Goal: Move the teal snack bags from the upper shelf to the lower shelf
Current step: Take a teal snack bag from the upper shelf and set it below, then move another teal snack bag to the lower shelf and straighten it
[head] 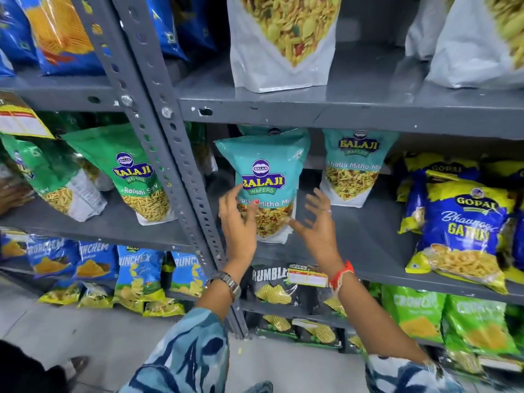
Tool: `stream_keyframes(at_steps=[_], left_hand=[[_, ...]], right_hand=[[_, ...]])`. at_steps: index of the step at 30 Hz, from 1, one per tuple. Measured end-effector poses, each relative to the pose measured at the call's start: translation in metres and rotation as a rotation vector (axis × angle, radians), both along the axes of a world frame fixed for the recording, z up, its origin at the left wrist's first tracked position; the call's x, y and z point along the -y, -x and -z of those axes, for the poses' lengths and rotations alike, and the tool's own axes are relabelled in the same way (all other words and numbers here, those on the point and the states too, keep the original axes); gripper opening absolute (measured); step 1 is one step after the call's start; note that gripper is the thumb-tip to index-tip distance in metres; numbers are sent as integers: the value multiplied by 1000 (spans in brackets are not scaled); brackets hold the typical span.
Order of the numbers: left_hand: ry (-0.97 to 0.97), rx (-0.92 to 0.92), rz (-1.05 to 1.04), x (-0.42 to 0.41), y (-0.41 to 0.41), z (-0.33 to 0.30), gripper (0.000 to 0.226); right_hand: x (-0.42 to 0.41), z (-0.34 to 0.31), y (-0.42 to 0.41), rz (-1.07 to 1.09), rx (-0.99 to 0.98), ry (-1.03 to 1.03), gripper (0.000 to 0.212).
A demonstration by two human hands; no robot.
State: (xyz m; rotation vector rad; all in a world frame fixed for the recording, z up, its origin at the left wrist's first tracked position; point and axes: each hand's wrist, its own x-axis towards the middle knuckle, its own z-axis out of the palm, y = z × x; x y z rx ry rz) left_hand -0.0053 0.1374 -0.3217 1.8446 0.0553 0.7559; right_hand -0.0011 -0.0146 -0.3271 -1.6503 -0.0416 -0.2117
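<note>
A teal Balaji snack bag [265, 177] stands upright on the grey middle shelf [368, 239], close to the steel upright. My left hand [236, 222] is at its lower left edge, fingers spread and touching the bag's front. My right hand [316, 219] is open just right of the bag's bottom corner, holding nothing. A second teal bag [354, 165] stands farther back to the right. Another teal bag top [272, 131] peeks out behind the front one. On the upper shelf [340, 109] stand white bags of the same mix [283, 43].
Blue and yellow Gopal bags [459, 231] fill the right of the middle shelf. Green Balaji bags [136, 177] sit in the left bay. A perforated steel upright [175, 154] divides the bays. Chip bags [272, 285] fill the shelf below. Another person's hand [12, 194] shows at far left.
</note>
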Motion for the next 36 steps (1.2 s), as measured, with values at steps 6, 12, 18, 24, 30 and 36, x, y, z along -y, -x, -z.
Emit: stream_keyframes(at_steps=[6,12,18,24,30,36], left_hand=[[91,366,205,78,38,-75,12],[231,566,493,167,62,-190,20],[215,501,690,245,51,-261,30],[167,234,760,301,36,-292,53],[195,148,798,327,30,-301,59],[235,-15,837,342,23,-311,62]], right_hand=[[58,-70,55,299,335,-109,45],[133,-173,81,537,616,-175,18],[207,-254,91,694,728,-155,20],[273,-282,77,839,619,4,39],[293,-293,62,750,421,192,93],[306,-289,64,534,271,-5,90]])
